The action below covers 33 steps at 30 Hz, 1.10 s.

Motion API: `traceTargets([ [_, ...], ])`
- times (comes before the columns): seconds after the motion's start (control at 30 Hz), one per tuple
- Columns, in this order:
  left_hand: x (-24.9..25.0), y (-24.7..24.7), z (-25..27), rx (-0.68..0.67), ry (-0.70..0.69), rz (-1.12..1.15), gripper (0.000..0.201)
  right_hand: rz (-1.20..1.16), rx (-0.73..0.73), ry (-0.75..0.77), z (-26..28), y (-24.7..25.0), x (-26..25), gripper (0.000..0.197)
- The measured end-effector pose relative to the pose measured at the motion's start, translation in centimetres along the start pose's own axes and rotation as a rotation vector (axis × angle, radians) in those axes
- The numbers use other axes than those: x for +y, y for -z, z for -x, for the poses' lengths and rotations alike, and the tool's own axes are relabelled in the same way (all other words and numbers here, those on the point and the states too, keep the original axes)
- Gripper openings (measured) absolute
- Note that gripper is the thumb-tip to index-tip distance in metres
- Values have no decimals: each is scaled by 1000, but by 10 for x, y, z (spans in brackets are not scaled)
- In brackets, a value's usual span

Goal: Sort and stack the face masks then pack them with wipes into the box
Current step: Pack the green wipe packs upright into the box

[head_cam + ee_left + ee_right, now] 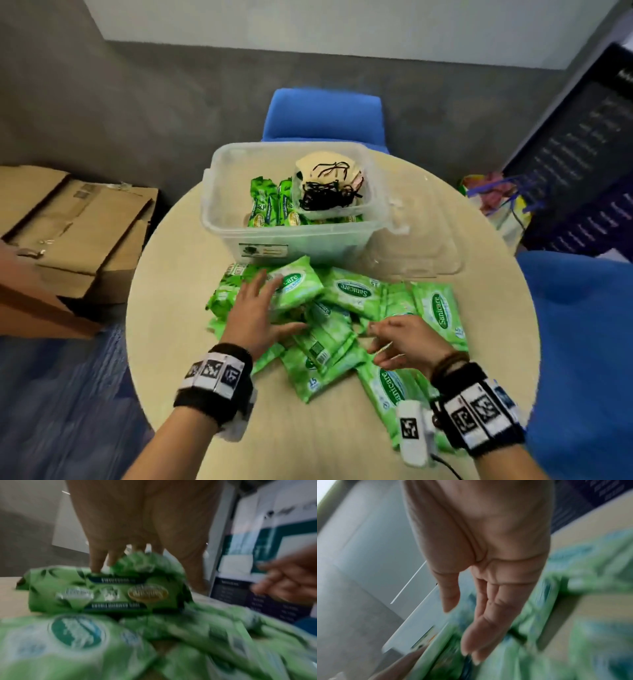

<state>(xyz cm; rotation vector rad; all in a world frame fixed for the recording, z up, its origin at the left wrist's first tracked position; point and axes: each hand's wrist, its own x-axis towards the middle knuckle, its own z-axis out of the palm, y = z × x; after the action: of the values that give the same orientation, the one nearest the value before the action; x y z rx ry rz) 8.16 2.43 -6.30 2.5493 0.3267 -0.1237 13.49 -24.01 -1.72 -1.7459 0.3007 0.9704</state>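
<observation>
Many green plastic wipe packs (352, 291) lie heaped on the near half of the round pale wooden table (171, 274), where the left hand (255, 313) rests on the heap's left side with fingers spread and nearly straight, gripping nothing clearly. Just right of it, the right hand (407, 342) hovers low over the packs with fingers loosely extended and empty. Farther back at the table's middle stands the clear plastic box (219, 205), holding upright wipe packs on its left and stacked cream face masks with black ear loops (327, 181) on its right.
</observation>
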Motion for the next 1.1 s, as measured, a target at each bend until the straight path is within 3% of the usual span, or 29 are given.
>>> traceTargets([
  [0.1, 10, -24, 14, 87, -20, -70, 78, -185, -38, 27, -9, -36, 6, 36],
  [0.2, 20, -44, 37, 218, -188, -77, 73, -356, -12, 69, -12, -63, 3, 40],
  [0.27, 31, -51, 53, 117, -265, -12, 69, -481, 66, 103, -11, -71, 5, 33],
  [0.37, 37, -47, 64, -80, -211, 107, 73, -516, 173, 117, -13, -59, 19, 50],
  [0.43, 31, -43, 54, 33, -185, 91, 78, -531, 196, 85, -15, -43, 31, 60],
  [0.5, 23, -39, 35, 120, -111, -107, 79, -505, 229, 51, -18, -28, 44, 65],
  [0.63, 20, -27, 1, -125, 6, -480, 106, -460, 186, 59, -21, -15, 62, 64],
  [0.73, 14, -25, -12, -117, -30, -521, 100, -328, 249, 107, -27, -16, 68, 62],
  [0.8, 5, -24, -14, -60, -58, -502, 92, -175, 352, 149, -36, -15, 72, 61],
  [0.93, -17, -20, -6, 102, -225, -373, 97, 132, 430, 210, -51, -11, 85, 63],
  [1.03, -28, -1, 2, 191, -229, -186, 86, 297, 479, 194, -42, -13, 78, 58],
  [1.1, -27, 24, 11, 246, -172, 39, 80, 447, 595, 254, -34, -13, 67, 51],
])
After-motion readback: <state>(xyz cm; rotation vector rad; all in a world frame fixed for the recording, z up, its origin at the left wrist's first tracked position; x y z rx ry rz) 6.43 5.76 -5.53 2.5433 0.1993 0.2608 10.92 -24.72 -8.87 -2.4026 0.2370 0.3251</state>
